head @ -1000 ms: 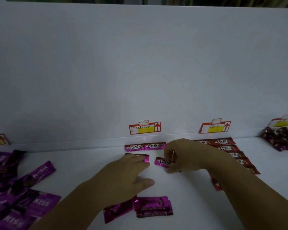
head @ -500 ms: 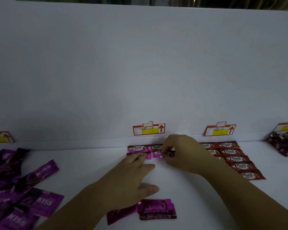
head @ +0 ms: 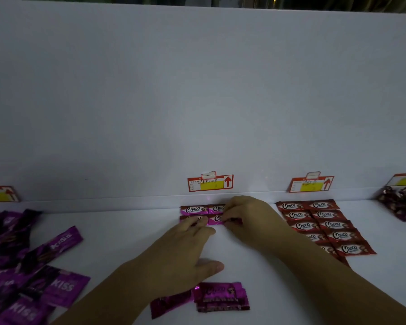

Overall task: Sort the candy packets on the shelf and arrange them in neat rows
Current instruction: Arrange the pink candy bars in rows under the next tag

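Observation:
Pink Choco packets lie in two short rows at the back of the white shelf (head: 127, 233). The back row (head: 193, 209) holds two packets. In the front row, my left hand (head: 185, 247) rests flat with straight fingers on the left packet (head: 188, 218). My right hand (head: 246, 218) pinches the right packet (head: 215, 219), which lies on the shelf against its neighbours. A small pile of loose pink Choco packets (head: 220, 296) sits near the front edge below my left thumb.
Red Choco packets (head: 324, 225) lie in two neat columns at the right. Purple Kiss packets (head: 33, 266) lie scattered at the left. Dark purple candies (head: 401, 202) are heaped at the far right. Price tags (head: 210, 183) hang on the white back wall.
My right hand carried the pink packet back and to the left, setting it into the second row beside the packet under my left hand. My left hand slid slightly forward onto its packet.

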A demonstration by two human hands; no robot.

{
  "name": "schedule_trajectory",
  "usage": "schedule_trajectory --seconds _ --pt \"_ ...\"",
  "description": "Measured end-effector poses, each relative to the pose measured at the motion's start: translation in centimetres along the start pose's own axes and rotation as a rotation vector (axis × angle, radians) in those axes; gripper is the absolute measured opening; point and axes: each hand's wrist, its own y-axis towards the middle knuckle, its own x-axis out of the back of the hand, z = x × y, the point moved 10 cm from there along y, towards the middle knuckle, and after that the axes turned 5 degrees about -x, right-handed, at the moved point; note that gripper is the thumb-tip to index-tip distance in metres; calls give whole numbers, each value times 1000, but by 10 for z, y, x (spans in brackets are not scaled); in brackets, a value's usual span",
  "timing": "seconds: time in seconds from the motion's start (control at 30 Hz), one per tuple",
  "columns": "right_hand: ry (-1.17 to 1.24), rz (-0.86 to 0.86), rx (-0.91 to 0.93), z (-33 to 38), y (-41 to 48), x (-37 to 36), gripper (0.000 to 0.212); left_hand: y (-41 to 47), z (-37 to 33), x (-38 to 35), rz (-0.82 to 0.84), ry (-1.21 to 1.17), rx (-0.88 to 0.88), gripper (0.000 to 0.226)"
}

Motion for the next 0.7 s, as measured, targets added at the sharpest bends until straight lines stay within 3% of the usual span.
schedule_trajectory --seconds 0.53,0.7 --pt "2 -12 -26 -3 0 4 17 -2 -7 12 -33 -21 -39 62" --pt "220 -18 -126 -1 3 35 10 -15 3 72 -325 -103 -57 43"
